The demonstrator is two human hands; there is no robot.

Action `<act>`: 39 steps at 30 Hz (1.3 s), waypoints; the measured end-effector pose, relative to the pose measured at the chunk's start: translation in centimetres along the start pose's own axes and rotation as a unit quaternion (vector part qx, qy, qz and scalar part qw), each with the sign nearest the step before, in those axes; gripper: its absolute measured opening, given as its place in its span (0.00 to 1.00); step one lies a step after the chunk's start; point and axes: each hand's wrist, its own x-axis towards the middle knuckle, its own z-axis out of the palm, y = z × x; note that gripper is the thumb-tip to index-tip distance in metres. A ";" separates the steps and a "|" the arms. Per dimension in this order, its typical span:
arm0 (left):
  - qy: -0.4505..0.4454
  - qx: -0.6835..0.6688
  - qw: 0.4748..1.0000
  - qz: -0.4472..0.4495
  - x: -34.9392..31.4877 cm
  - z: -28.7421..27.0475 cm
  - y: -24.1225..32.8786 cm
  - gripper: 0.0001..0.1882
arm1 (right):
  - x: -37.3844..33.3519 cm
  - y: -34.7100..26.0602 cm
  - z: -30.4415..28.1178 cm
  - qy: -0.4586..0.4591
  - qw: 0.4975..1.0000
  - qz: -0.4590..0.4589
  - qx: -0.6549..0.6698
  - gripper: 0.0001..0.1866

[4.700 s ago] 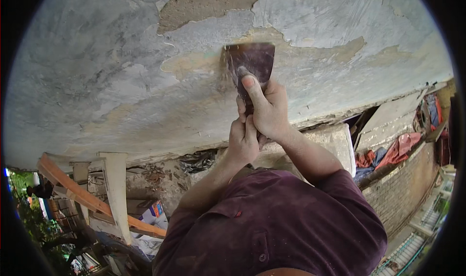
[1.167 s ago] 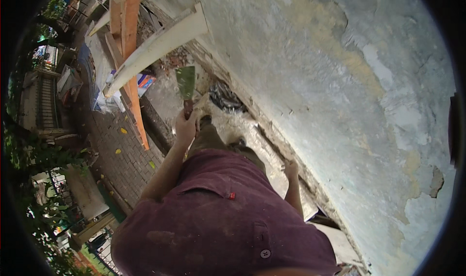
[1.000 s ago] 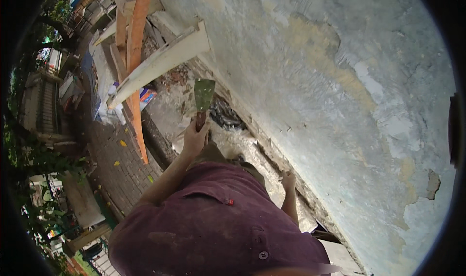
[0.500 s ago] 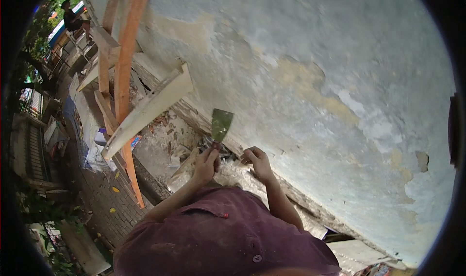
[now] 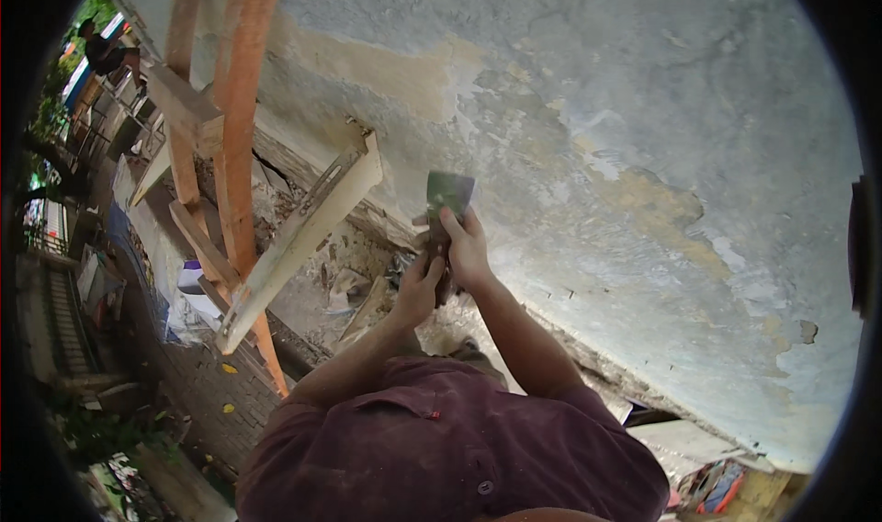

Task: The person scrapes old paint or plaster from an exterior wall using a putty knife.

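Observation:
A putty knife (image 5: 448, 187) with a wide flat blade points up and away from me, close in front of the wall (image 5: 588, 237). My left hand (image 5: 419, 288) is closed round the lower part of its handle. Higher up, my right hand (image 5: 467, 251) grips the tool where handle and blade meet, its thumb lying on the blade. The handle is mostly hidden by my fingers. Grey-blue paint on the wall is worn and peeling, with tan bare patches.
An upright timber frame (image 5: 241, 127) stands at the left, with a pale slanted board (image 5: 299, 246) beside it. Debris lies along the wall's foot. Beyond is a brick-paved path (image 5: 207, 384) with yellow leaves. Another person (image 5: 106, 55) sits far off at the upper left.
My right hand has come up from beside the tool and taken hold of it near the blade. The putty knife has moved slightly right and up, and the view has shifted.

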 end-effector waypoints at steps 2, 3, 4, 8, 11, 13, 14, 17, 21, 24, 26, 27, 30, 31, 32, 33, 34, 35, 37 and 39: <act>0.004 -0.004 0.999 0.040 2.2 -0.6 0.8 0.13 | 2.6 0.7 0.3 0.024 0.999 -0.010 -0.027 0.12; 0.003 -0.001 1.000 0.031 3.3 -1.2 0.8 0.13 | 3.7 1.1 0.8 0.033 0.998 -0.019 -0.059 0.12; -0.003 0.010 1.000 0.024 4.3 -1.9 0.5 0.14 | 4.5 1.6 1.3 0.058 0.995 -0.042 -0.068 0.13; 0.001 0.067 0.994 0.087 7.5 -3.0 -0.6 0.16 | 7.0 3.0 1.7 0.132 0.979 -0.085 -0.132 0.18; -0.030 0.053 0.996 0.067 9.4 -3.5 0.2 0.18 | 8.7 3.2 1.3 0.166 0.955 -0.125 -0.212 0.21; -0.059 0.049 0.990 0.122 10.9 -4.0 1.3 0.18 | 9.5 2.1 3.0 0.197 0.939 -0.137 -0.247 0.23; -0.084 0.019 0.992 0.092 11.0 -4.4 2.2 0.21 | 9.8 1.5 3.7 0.190 0.941 -0.158 -0.232 0.22; -0.098 0.082 0.991 0.049 10.0 -5.5 -0.5 0.24 | 9.8 3.5 2.5 0.213 0.923 -0.171 -0.271 0.18; -0.141 0.066 0.988 0.005 10.6 -4.6 2.8 0.27 | 9.3 2.6 3.2 0.261 0.924 -0.140 -0.243 0.17; -0.134 0.061 0.989 0.030 10.9 -5.2 0.1 0.26 | 9.4 3.1 3.3 0.235 0.940 -0.162 -0.187 0.15; -0.128 0.062 0.989 0.049 11.1 -5.2 -0.1 0.26 | 9.0 3.8 2.6 0.246 0.942 -0.142 -0.177 0.15; -0.138 0.041 0.990 0.007 10.2 -5.0 0.7 0.25 | 8.7 3.7 2.8 0.250 0.947 -0.114 -0.165 0.15; -0.173 -0.002 0.985 -0.011 11.7 -5.0 1.7 0.24 | 9.7 2.1 3.1 0.222 0.949 -0.139 -0.177 0.17; -0.197 -0.023 0.980 0.015 12.2 -5.2 1.9 0.24 | 9.9 1.9 3.2 0.188 0.951 -0.152 -0.191 0.17; -0.189 0.004 0.982 0.014 11.9 -5.4 1.9 0.24 | 9.7 3.0 2.9 0.203 0.947 -0.166 -0.185 0.17; -0.194 0.006 0.981 0.014 11.7 -5.5 1.8 0.24 | 9.5 3.9 2.4 0.206 0.946 -0.170 -0.184 0.17; -0.179 0.024 0.983 -0.021 11.3 -5.5 1.6 0.23 | 9.4 4.5 1.9 0.220 0.953 -0.132 -0.158 0.18; -0.164 0.042 0.984 -0.055 11.2 -5.4 1.6 0.23 | 9.4 4.8 1.3 0.234 0.959 -0.094 -0.131 0.18; -0.166 0.067 0.983 -0.037 11.5 -5.5 2.8 0.23 | 9.2 1.8 3.8 0.215 0.953 -0.103 -0.187 0.17; -0.212 -0.018 0.977 0.024 12.0 -5.2 3.4 0.24 | 9.5 0.5 4.8 0.187 0.946 -0.173 -0.201 0.18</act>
